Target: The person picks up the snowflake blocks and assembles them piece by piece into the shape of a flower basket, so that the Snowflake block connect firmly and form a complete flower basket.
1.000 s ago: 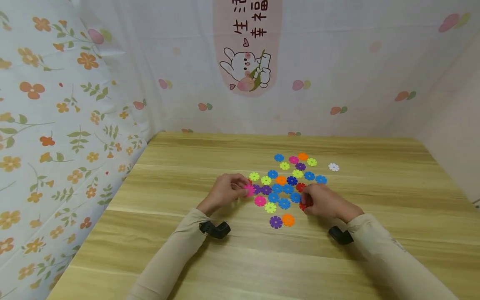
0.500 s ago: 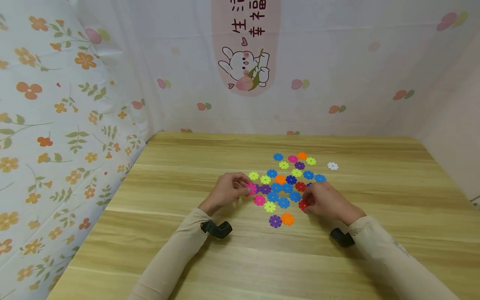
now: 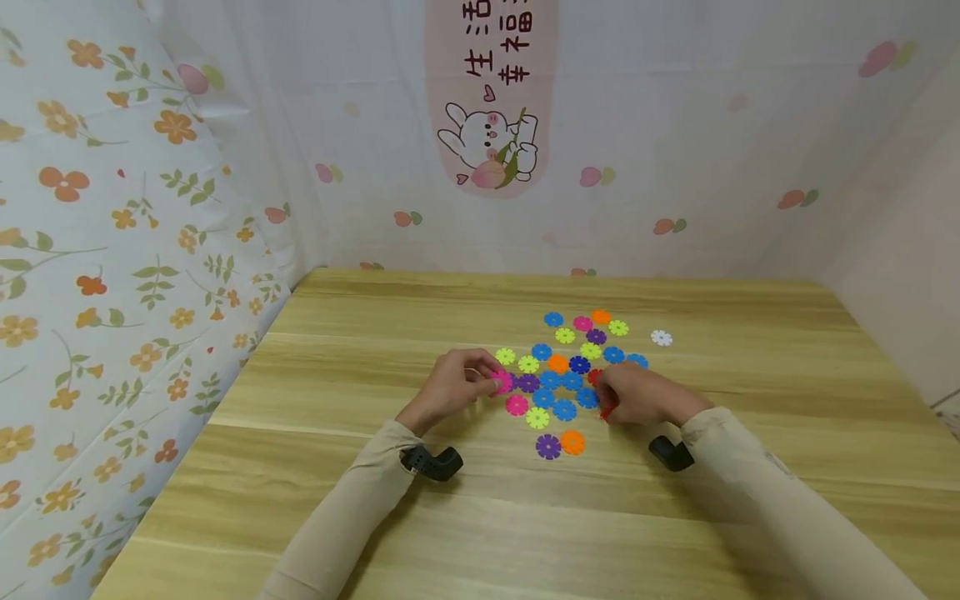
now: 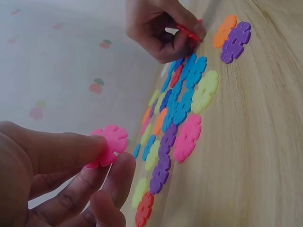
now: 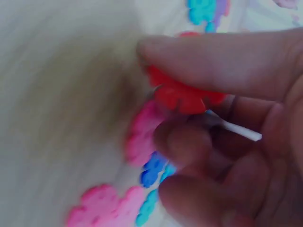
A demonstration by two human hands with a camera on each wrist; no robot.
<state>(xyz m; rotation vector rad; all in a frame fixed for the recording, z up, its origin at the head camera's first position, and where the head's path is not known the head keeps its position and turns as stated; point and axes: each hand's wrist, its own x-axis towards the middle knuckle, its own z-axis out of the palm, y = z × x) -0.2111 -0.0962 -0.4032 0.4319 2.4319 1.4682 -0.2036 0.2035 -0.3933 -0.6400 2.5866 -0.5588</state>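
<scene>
My left hand [image 3: 453,389] pinches a bright pink snowflake disc [image 4: 115,139] between thumb and fingers, held just above the table at the left side of a group of discs. At the group's right side my right hand [image 3: 641,393] pinches a red snowflake disc [image 5: 184,97], tilted on edge in the left wrist view. Flat between the hands lie purple [image 3: 528,383], blue [image 3: 565,409] and yellow-green [image 3: 537,418] discs, several of them side by side. A second red disc [image 4: 145,208] lies near the left hand. My right hand partly covers the discs beneath it.
A purple disc [image 3: 548,447] and an orange disc [image 3: 572,442] lie nearer the front. More discs spread toward the back, with a white one [image 3: 662,337] apart at the right. Patterned cloth [image 3: 360,150] hangs behind the wooden table [image 3: 480,533] and along its left side.
The red disc under my right fingers lay flat and now stands tilted in their pinch. My left hand still holds the pink disc in nearly the same place.
</scene>
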